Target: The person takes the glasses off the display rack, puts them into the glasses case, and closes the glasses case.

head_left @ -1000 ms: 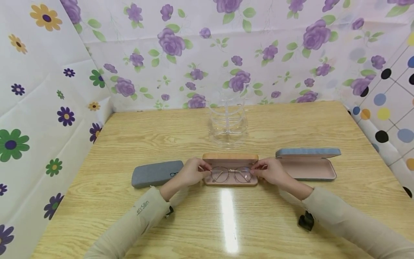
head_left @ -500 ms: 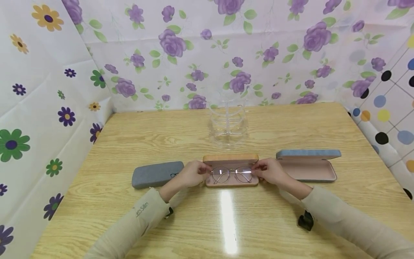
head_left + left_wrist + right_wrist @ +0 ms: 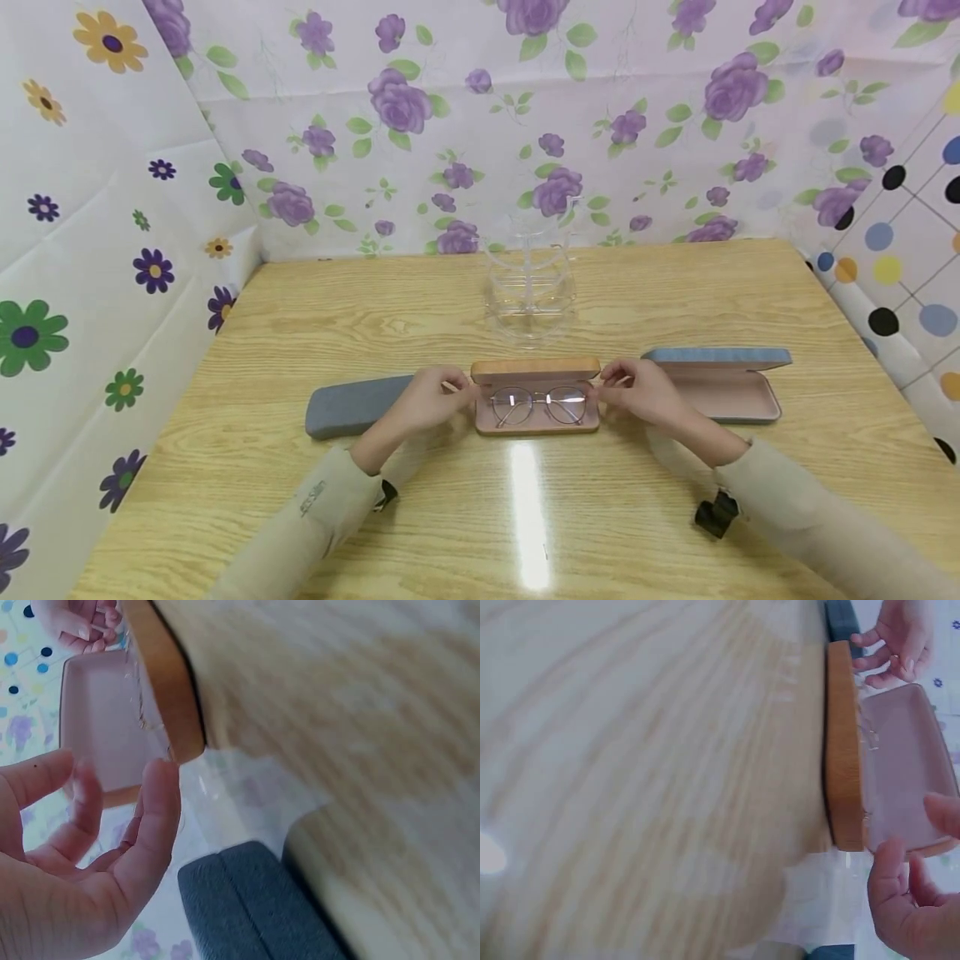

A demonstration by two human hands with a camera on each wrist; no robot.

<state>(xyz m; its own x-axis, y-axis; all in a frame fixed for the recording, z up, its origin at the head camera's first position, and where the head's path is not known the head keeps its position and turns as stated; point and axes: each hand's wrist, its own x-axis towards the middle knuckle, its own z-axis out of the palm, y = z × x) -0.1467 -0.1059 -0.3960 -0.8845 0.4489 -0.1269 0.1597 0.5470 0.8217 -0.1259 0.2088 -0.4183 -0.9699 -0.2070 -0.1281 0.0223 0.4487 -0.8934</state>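
Observation:
A pair of round thin-framed eyeglasses lies in the opened orange-brown glasses case, which has a pink lining. My left hand is at the case's left end, its fingers loosely bent and apart from the thumb. In the left wrist view this hand holds nothing; a fingertip is close to the case corner, and whether it touches I cannot tell. At the right end is my right hand. Its thumb and fingers are spread apart in the right wrist view, with nothing between them.
A closed grey glasses case lies left, partly behind my left hand. To the right stands an opened blue case with a pink inside. Behind the middle case is a clear display stand, which seems to bear another pair of glasses.
Both hands have let go of the eyeglasses' sides and drawn slightly outward, the left to the left and the right to the right. The eyeglasses stay in the orange-brown case.

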